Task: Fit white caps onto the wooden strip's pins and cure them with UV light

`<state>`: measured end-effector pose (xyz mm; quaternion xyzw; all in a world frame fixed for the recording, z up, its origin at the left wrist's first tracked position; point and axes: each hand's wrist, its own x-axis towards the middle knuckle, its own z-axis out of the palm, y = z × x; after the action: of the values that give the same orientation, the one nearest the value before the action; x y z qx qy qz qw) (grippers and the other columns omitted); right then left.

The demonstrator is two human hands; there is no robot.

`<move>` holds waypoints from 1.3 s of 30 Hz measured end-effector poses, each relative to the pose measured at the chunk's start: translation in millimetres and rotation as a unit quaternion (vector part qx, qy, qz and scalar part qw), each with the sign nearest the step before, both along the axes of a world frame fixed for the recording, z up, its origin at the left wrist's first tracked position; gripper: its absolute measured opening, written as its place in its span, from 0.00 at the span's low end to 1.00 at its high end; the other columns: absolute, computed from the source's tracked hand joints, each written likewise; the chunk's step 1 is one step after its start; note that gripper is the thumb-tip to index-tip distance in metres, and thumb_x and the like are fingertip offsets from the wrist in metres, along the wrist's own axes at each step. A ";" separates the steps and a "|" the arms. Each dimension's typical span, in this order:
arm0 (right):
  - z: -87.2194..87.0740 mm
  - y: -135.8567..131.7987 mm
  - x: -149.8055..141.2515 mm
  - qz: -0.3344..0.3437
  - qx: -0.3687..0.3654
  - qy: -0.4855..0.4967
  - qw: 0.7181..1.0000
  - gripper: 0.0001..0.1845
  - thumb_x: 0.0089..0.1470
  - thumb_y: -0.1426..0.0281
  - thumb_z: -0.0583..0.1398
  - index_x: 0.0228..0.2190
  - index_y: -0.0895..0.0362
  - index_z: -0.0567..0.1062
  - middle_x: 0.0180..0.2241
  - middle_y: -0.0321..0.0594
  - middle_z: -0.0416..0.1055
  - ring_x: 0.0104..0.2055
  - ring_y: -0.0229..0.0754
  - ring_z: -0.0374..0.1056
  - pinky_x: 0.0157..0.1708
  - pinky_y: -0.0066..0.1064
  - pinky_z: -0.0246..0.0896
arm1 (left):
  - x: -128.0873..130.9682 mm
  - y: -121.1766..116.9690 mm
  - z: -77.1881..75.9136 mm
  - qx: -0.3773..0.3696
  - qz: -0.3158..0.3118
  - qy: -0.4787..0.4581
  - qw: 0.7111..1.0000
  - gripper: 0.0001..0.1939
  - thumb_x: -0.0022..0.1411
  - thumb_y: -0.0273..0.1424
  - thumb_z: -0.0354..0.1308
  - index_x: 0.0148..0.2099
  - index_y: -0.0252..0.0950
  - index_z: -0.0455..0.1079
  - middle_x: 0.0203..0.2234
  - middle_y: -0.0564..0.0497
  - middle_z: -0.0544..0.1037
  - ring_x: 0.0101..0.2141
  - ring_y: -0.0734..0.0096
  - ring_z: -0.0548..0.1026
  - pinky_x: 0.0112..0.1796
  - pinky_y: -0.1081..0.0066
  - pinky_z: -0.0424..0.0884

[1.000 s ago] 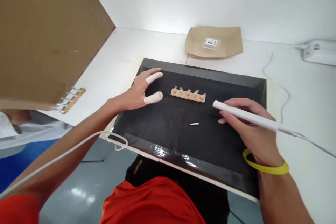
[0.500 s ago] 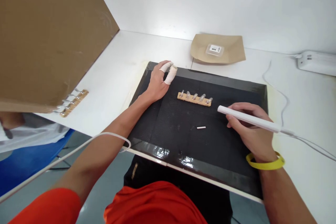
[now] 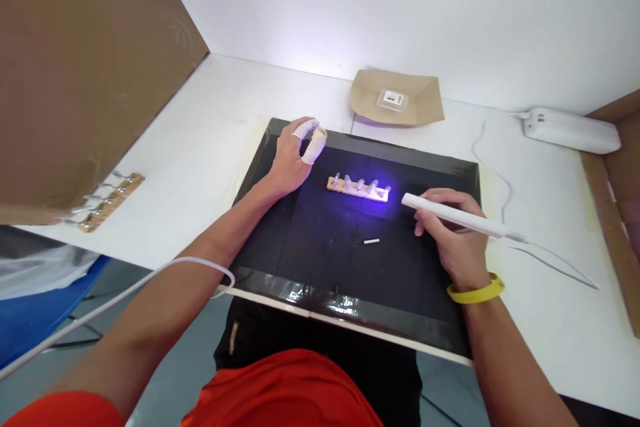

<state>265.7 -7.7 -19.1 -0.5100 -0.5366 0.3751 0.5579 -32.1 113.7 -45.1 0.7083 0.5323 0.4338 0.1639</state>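
My right hand [image 3: 457, 233] is closed around a white pen-shaped lamp [image 3: 450, 215] with a cable at its rear end. Violet light falls from its tip onto a light-brown strip [image 3: 357, 191], where several small clear nail-shaped tips stand upright in a row. The lamp's tip is right of the strip, not touching it. My left hand [image 3: 293, 159] rests on the black mat [image 3: 300, 240], left of the strip. Pale finger cots cover its thumb and index finger, whose tips curl together; nothing shows between them. A short white stick [image 3: 371, 241] lies in front of the strip.
A brown paper tray [image 3: 363, 97] with a small clear box [image 3: 393, 100] stands behind the mat. Further right lies a white power strip [image 3: 573, 130]. A brown panel [image 3: 95, 80] rises at the left, with another strip of metal clips [image 3: 113, 201] beside it. A white cable [image 3: 120, 293] crosses my left forearm.
The lamp has come on, and violet light now covers the strip. The whole view has shifted slightly; both hands stay in about the same places over the mat.
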 end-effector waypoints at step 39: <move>1.4 -4.0 1.2 -0.047 0.001 -0.094 0.994 0.11 0.54 0.70 0.72 0.39 0.49 0.81 0.43 0.39 0.81 0.29 0.40 0.74 0.22 0.34 0.75 | 4.8 37.8 5.0 -0.039 0.012 -0.072 0.997 0.35 0.72 0.65 0.34 0.54 0.48 0.72 0.56 0.46 0.76 0.58 0.56 0.75 0.60 0.54 0.72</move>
<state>266.9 -11.7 -17.8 -0.5674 -0.5621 0.2984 0.5226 -27.3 151.5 -40.1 0.6618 0.5444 0.4644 0.2238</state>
